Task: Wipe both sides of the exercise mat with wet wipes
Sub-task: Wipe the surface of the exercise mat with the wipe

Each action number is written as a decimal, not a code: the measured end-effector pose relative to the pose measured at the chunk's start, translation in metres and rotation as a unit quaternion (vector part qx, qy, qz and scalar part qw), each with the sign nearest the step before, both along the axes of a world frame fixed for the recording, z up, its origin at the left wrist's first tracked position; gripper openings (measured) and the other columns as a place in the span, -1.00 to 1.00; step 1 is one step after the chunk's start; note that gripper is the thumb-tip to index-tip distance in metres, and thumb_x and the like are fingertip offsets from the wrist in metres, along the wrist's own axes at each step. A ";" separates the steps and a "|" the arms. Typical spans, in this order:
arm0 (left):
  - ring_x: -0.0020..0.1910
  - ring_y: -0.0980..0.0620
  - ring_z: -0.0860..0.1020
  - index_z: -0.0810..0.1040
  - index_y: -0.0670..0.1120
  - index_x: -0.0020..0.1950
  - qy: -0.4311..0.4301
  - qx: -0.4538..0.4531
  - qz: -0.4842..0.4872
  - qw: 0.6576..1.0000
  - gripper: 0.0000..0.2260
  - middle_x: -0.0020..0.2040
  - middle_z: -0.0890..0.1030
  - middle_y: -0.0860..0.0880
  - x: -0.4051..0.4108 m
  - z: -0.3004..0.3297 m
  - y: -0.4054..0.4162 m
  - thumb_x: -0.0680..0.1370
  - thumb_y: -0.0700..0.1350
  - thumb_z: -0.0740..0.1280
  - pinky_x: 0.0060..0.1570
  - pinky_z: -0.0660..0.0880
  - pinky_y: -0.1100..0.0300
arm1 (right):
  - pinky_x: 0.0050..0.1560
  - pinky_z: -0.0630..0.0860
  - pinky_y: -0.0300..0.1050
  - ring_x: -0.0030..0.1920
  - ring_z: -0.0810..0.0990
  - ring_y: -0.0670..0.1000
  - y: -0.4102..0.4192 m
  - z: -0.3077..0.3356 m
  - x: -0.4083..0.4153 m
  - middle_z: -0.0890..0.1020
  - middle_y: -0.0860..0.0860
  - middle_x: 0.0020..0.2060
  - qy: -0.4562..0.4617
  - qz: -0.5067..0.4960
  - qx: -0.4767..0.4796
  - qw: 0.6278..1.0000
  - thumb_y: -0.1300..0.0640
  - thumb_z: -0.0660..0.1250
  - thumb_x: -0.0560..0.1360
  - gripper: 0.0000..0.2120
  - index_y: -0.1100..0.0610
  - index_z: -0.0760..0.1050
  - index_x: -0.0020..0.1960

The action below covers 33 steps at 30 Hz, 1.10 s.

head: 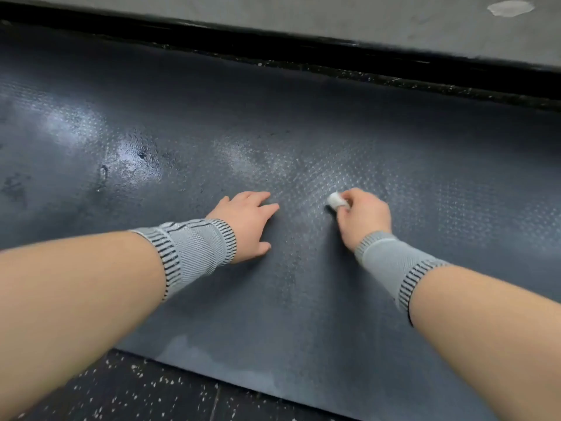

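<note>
Flat, left hand (247, 224) presses mat (303, 117); right hand (362, 218) pinches wipe (336, 201).

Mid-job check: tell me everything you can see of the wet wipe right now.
The wet wipe is a small white wad, bunched up rather than spread flat. The right hand pinches it in curled fingers and holds it down on the dark textured exercise mat. Only its front end shows; the rest is hidden in the grip.

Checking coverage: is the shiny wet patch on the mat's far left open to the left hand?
Probably yes: the left hand lies flat on the mat, and only bare mat separates it from the wet patch.
</note>
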<state>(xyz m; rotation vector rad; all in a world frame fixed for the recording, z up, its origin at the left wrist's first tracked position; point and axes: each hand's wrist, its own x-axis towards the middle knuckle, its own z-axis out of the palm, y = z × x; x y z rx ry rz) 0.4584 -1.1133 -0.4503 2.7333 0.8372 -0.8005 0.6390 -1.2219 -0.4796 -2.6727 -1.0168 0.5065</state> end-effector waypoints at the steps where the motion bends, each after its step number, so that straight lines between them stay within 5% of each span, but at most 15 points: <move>1: 0.56 -0.06 0.04 0.09 0.05 0.59 0.010 0.005 -0.022 1.000 -0.31 0.60 0.02 -0.01 -0.004 0.003 0.003 0.55 0.17 0.31 0.49 0.16 -0.13 | 0.00 0.38 -0.18 0.09 0.54 0.11 -0.003 0.000 0.001 0.59 0.08 0.08 -0.007 -0.018 -0.016 1.000 0.15 0.17 0.56 -0.76 0.07 0.52 0.18; 7: 0.56 -0.07 0.04 0.08 0.03 0.59 0.027 0.022 -0.092 0.995 -0.31 0.60 0.02 -0.03 -0.022 0.012 -0.003 0.55 0.16 0.30 0.49 0.18 0.01 | 0.09 0.40 -0.13 0.12 0.51 0.15 -0.004 0.002 -0.060 0.51 0.09 0.10 0.010 0.260 -0.050 0.964 0.16 0.19 0.54 -0.73 0.06 0.53 0.20; 13: 0.57 -0.05 -0.01 0.09 0.04 0.59 -0.023 -0.027 -0.011 0.999 -0.32 0.60 0.02 -0.01 -0.037 -0.016 -0.040 0.56 0.18 0.29 0.50 0.12 -0.05 | 0.10 0.38 -0.10 0.12 0.50 0.16 -0.013 -0.003 -0.020 0.47 0.12 0.16 -0.020 0.025 -0.020 0.999 0.18 0.16 0.56 -0.69 0.04 0.53 0.25; 20: 0.58 -0.02 -0.04 0.06 0.08 0.59 0.007 -0.030 0.012 0.999 -0.30 0.61 -0.05 0.01 -0.056 -0.019 -0.056 0.54 0.21 0.28 0.51 0.08 -0.08 | 0.05 0.36 -0.20 0.09 0.51 0.10 -0.039 -0.009 -0.076 0.49 0.06 0.09 0.054 0.224 0.026 0.973 0.15 0.18 0.57 -0.70 0.00 0.54 0.24; 26: 0.58 -0.02 -0.10 -0.01 0.07 0.60 0.009 -0.032 0.016 0.999 -0.27 0.61 -0.10 0.02 -0.063 -0.023 -0.072 0.55 0.23 0.26 0.52 0.03 -0.12 | 0.09 0.38 -0.13 0.11 0.51 0.13 -0.036 -0.008 -0.032 0.48 0.10 0.13 -0.009 0.033 -0.009 0.999 0.16 0.17 0.56 -0.69 0.03 0.52 0.24; 30: 0.58 -0.01 -0.11 -0.03 0.06 0.61 0.011 -0.027 0.012 0.999 -0.25 0.61 -0.12 0.03 -0.063 -0.022 -0.074 0.55 0.23 0.26 0.52 0.02 -0.13 | 0.15 0.35 -0.21 0.15 0.51 0.06 -0.052 -0.011 -0.097 0.45 0.00 0.15 0.070 0.173 -0.007 0.982 0.17 0.17 0.55 -0.65 -0.12 0.51 0.25; 33: 0.58 -0.01 -0.12 -0.03 0.05 0.61 0.008 -0.028 0.014 0.999 -0.25 0.61 -0.12 0.02 -0.063 -0.021 -0.075 0.55 0.23 0.27 0.52 0.02 -0.13 | 0.14 0.37 -0.18 0.13 0.52 0.10 -0.063 -0.012 -0.108 0.49 0.02 0.11 0.088 0.246 0.017 0.965 0.17 0.19 0.54 -0.69 -0.04 0.54 0.22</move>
